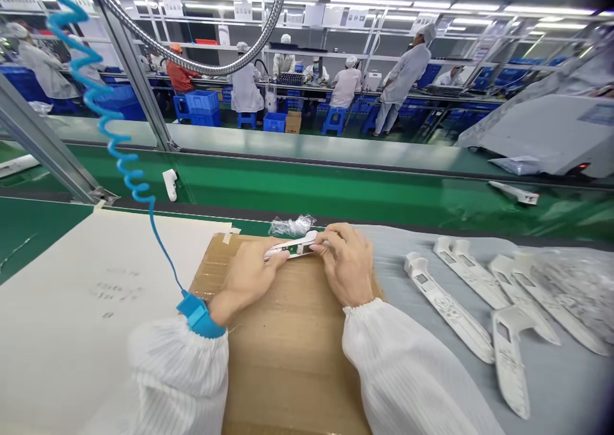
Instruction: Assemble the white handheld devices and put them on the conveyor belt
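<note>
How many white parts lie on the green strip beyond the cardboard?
3 parts: one far left, partly out of frame; one left of centre; one far right. A post may hide more.

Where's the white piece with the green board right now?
In the head view, the white piece is near the centre, held between the left hand and right hand, over the cardboard, below the crumpled plastic.

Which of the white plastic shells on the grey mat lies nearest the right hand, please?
The leftmost white shell; the other shells on the grey mat all lie farther from the right hand.
</note>
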Demonstrator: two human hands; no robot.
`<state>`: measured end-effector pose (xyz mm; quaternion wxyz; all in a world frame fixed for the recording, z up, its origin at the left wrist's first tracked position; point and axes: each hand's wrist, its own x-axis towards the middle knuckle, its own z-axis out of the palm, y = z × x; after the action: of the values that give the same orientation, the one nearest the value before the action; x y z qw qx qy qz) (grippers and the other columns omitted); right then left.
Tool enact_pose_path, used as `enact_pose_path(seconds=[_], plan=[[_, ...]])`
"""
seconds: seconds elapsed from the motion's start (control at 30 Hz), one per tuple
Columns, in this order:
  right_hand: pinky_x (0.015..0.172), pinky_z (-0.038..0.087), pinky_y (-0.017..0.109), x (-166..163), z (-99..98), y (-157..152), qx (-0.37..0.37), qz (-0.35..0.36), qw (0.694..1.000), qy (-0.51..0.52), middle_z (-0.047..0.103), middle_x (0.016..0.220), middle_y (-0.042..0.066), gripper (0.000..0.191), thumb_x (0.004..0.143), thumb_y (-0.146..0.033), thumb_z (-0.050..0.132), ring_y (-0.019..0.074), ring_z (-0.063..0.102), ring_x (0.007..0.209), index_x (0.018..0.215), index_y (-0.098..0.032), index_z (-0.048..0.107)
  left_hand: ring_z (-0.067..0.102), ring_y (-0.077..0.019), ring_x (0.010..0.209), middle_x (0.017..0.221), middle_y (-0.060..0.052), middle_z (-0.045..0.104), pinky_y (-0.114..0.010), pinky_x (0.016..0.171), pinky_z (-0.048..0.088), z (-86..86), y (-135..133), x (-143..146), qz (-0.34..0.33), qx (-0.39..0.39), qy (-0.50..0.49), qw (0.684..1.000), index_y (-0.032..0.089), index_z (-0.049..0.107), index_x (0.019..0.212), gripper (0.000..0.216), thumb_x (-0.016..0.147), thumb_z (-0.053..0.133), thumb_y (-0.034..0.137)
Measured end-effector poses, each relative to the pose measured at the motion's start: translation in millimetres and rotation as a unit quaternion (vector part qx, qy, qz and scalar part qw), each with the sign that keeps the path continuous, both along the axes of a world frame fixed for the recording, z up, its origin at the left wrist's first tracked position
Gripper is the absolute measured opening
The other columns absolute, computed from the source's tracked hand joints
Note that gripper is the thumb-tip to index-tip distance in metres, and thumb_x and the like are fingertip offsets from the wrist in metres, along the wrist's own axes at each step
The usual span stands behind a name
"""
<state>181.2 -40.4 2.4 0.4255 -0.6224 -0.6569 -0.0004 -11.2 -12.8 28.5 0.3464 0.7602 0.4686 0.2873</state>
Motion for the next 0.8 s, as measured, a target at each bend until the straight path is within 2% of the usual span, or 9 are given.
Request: enact_pose_path(seconds=[0.07,0.13,0.23,0.4,0.5,0.53,0.6,0.7,0.8], plan=[[0.087,0.030,0.041,-6,2.2,-5,-0.007,0.027,0.999,-0.015,0.068,0.096,0.004,0.015,0.090,-0.029,0.061,0.0234,0.053,0.090,0.076,-0.025,0.065,0.064,-0.0227,0.083,0.091,-0.004,0.073,-0.031,0.076,0.045,-2.9,2,0,0.061,-0.013,0.004,0.998,0.022,0.073,0.100,0.026,0.091,0.053,0.035],[0.086,0.030,0.039,-12,3.5,-6,-0.024,0.084,0.996,0.031,0.067,0.088,0.002,0.016,0.091,-0.029,0.060,0.0222,0.053,0.086,0.075,-0.026,0.062,0.060,-0.0202,0.070,0.076,-0.004,0.068,-0.029,0.065,0.041,-4.8,5,-1,0.138,-0.031,-0.017,0.990,0.019,0.070,0.085,0.027,0.090,0.053,0.039],[0.080,0.032,0.035,-12,3.1,9,-0.061,0.083,0.987,0.120,0.064,0.080,0.000,0.016,0.093,-0.033,0.054,0.0204,0.053,0.079,0.080,-0.025,0.057,0.053,-0.0158,0.061,0.066,-0.003,0.061,-0.026,0.058,0.037,-2.1,8,-3,0.198,-0.071,-0.126,0.969,0.016,0.067,0.079,0.036,0.091,0.051,0.045],[0.084,0.034,0.038,-4,3.0,59,-0.187,-0.042,0.981,-0.005,0.063,0.086,0.006,0.020,0.091,-0.027,0.053,0.0230,0.052,0.089,0.072,-0.021,0.056,0.051,-0.0122,0.066,0.085,-0.006,0.065,-0.025,0.064,0.041,9.3,4,-2,0.165,-0.104,-0.306,0.932,0.013,0.065,0.092,0.035,0.091,0.054,0.046],[0.087,0.035,0.039,13,9.8,65,-0.207,-0.044,0.976,-0.046,0.064,0.095,0.007,0.010,0.086,-0.025,0.061,0.0227,0.055,0.094,0.076,-0.020,0.063,0.052,-0.0129,0.070,0.087,-0.006,0.065,-0.026,0.067,0.041,10.6,3,-1,0.144,-0.108,-0.348,0.920,0.014,0.065,0.094,0.034,0.089,0.058,0.047],[0.088,0.036,0.038,23,14.1,59,-0.208,-0.036,0.976,-0.052,0.065,0.100,0.006,0.005,0.085,-0.025,0.062,0.0214,0.056,0.094,0.083,-0.021,0.065,0.052,-0.0131,0.071,0.086,-0.005,0.065,-0.026,0.067,0.041,10.2,3,-1,0.139,-0.112,-0.365,0.914,0.014,0.065,0.094,0.034,0.088,0.059,0.047],[0.086,0.039,0.035,53,25.0,37,-0.205,-0.034,0.977,-0.055,0.066,0.108,0.005,0.011,0.087,-0.027,0.060,0.0189,0.059,0.091,0.096,-0.023,0.066,0.052,-0.0135,0.072,0.082,-0.004,0.063,-0.026,0.067,0.041,9.5,4,-1,0.134,-0.122,-0.395,0.901,0.014,0.065,0.093,0.033,0.087,0.061,0.047],[0.079,0.042,0.033,111,38.7,-15,-0.199,-0.112,0.970,-0.085,0.068,0.102,0.007,0.019,0.092,-0.032,0.051,0.0196,0.061,0.086,0.096,-0.021,0.065,0.054,-0.0136,0.074,0.080,-0.002,0.061,-0.024,0.067,0.042,9.6,5,0,0.136,-0.147,-0.427,0.882,0.015,0.066,0.092,0.033,0.083,0.068,0.046],[0.070,0.040,0.033,152,38.6,-66,-0.306,-0.212,0.912,-0.171,0.068,0.086,0.008,0.018,0.081,-0.037,0.066,0.0236,0.062,0.081,0.084,-0.019,0.064,0.056,-0.0133,0.077,0.087,-0.002,0.063,-0.023,0.068,0.044,9.8,3,1,0.140,-0.189,-0.458,0.857,0.015,0.066,0.094,0.039,0.073,0.079,0.045]])
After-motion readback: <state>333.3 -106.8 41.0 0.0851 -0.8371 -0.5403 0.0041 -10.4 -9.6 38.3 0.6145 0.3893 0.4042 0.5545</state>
